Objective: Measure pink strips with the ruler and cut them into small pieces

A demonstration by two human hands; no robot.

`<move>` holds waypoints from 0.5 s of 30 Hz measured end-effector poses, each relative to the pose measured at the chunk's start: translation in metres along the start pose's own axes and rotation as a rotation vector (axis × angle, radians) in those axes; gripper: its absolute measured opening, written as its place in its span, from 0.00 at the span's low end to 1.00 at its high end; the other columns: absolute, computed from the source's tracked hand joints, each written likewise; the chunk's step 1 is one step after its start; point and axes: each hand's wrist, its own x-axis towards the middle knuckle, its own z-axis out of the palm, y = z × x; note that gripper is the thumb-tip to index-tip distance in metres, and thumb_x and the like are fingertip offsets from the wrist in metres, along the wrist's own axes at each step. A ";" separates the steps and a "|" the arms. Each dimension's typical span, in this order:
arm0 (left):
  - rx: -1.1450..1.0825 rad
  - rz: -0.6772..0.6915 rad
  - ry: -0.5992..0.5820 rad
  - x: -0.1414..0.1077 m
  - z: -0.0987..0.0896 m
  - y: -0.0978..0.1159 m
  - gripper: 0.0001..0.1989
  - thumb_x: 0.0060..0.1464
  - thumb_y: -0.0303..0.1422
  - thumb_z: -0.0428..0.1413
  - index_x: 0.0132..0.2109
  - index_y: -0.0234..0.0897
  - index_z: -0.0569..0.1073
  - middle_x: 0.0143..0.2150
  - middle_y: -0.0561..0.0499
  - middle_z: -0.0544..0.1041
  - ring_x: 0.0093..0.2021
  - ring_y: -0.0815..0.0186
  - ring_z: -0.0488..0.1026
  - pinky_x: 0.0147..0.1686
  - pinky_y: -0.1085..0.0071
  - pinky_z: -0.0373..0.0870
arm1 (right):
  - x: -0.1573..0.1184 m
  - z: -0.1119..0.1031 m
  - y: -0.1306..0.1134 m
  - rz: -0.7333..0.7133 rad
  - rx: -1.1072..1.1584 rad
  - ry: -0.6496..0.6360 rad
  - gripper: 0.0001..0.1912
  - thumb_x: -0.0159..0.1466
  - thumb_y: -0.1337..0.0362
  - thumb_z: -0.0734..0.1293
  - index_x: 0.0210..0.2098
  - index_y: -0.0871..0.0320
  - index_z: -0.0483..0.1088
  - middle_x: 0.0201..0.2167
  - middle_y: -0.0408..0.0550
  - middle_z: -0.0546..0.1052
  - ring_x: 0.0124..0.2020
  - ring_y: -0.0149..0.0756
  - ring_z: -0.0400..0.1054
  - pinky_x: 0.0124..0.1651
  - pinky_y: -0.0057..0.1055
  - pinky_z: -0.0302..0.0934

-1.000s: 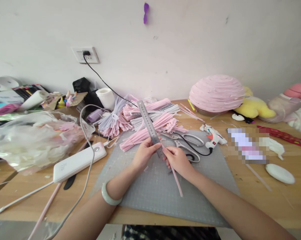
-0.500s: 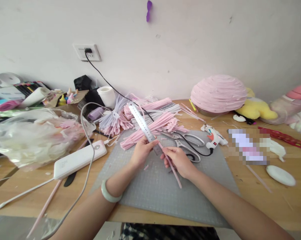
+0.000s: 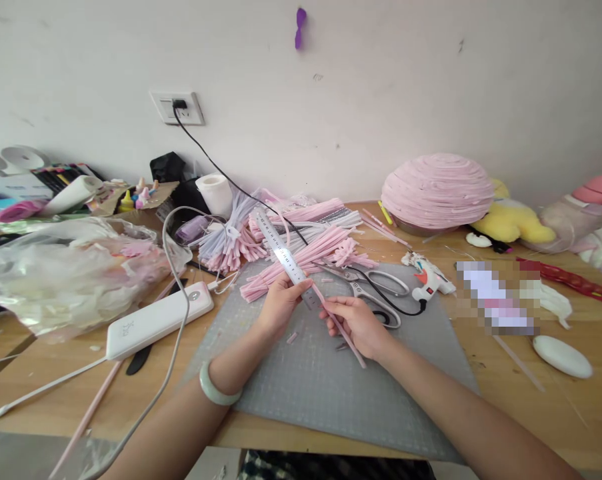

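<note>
I count one ruler (image 3: 287, 259), gripped by the left fingers (image 3: 301, 289); one pink stem (image 3: 357, 355), pinched in the right fingers (image 3: 341, 305), both above one gray mat (image 3: 305, 393); one pair of scissors (image 3: 357, 289); wooden counter (image 3: 545, 420), pale wall (image 3: 371, 93) behind

2 forearms (image 3: 178, 417) angled inward
Left grip (image 3: 285, 300) and right grip (image 3: 351, 323) sit close together, both pinched and turned toward each other.

The only view looks from my head, forward and down, near enough to take in my bare forearms (image 3: 185, 420) and hands (image 3: 281, 308), across the broad light-brown wooden desk (image 3: 511, 390) to the flat off-white wall (image 3: 381, 87) behind.
</note>
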 end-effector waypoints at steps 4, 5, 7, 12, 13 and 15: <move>0.003 0.001 -0.022 0.001 -0.001 0.000 0.10 0.42 0.33 0.59 0.32 0.35 0.66 0.25 0.56 0.69 0.26 0.71 0.66 0.29 0.73 0.60 | 0.001 0.000 0.000 -0.012 0.010 -0.007 0.05 0.49 0.66 0.67 0.21 0.63 0.69 0.18 0.42 0.71 0.14 0.21 0.57 0.16 0.20 0.52; 0.001 -0.002 -0.026 0.001 0.000 0.000 0.10 0.42 0.33 0.59 0.32 0.35 0.66 0.24 0.56 0.69 0.25 0.71 0.66 0.28 0.73 0.60 | 0.001 0.000 0.000 -0.016 -0.001 -0.005 0.06 0.49 0.65 0.67 0.21 0.63 0.68 0.17 0.42 0.71 0.13 0.20 0.56 0.15 0.20 0.50; -0.001 -0.008 -0.033 0.001 0.000 0.000 0.11 0.41 0.33 0.59 0.31 0.34 0.66 0.24 0.56 0.69 0.25 0.71 0.66 0.28 0.73 0.60 | 0.001 0.001 -0.001 -0.024 -0.025 -0.001 0.06 0.48 0.65 0.67 0.20 0.63 0.68 0.17 0.42 0.70 0.13 0.20 0.55 0.15 0.20 0.48; 0.024 -0.011 -0.034 0.000 0.000 -0.001 0.11 0.40 0.34 0.59 0.30 0.34 0.66 0.24 0.55 0.69 0.25 0.70 0.66 0.28 0.72 0.61 | 0.000 0.002 -0.001 -0.039 -0.057 0.018 0.06 0.48 0.65 0.66 0.20 0.63 0.68 0.16 0.41 0.68 0.13 0.20 0.53 0.15 0.21 0.44; 0.030 -0.008 -0.030 0.000 0.000 -0.001 0.11 0.40 0.34 0.59 0.31 0.34 0.66 0.24 0.55 0.69 0.25 0.70 0.66 0.29 0.73 0.61 | 0.000 0.002 0.000 -0.043 -0.063 0.022 0.06 0.48 0.65 0.66 0.20 0.63 0.68 0.16 0.41 0.68 0.13 0.20 0.53 0.15 0.21 0.44; 0.038 -0.007 -0.020 0.000 0.000 -0.002 0.12 0.40 0.34 0.59 0.32 0.34 0.67 0.24 0.56 0.69 0.25 0.71 0.66 0.29 0.73 0.61 | -0.001 0.003 0.001 -0.051 -0.076 0.031 0.06 0.47 0.65 0.66 0.20 0.63 0.67 0.15 0.40 0.67 0.13 0.20 0.52 0.15 0.21 0.43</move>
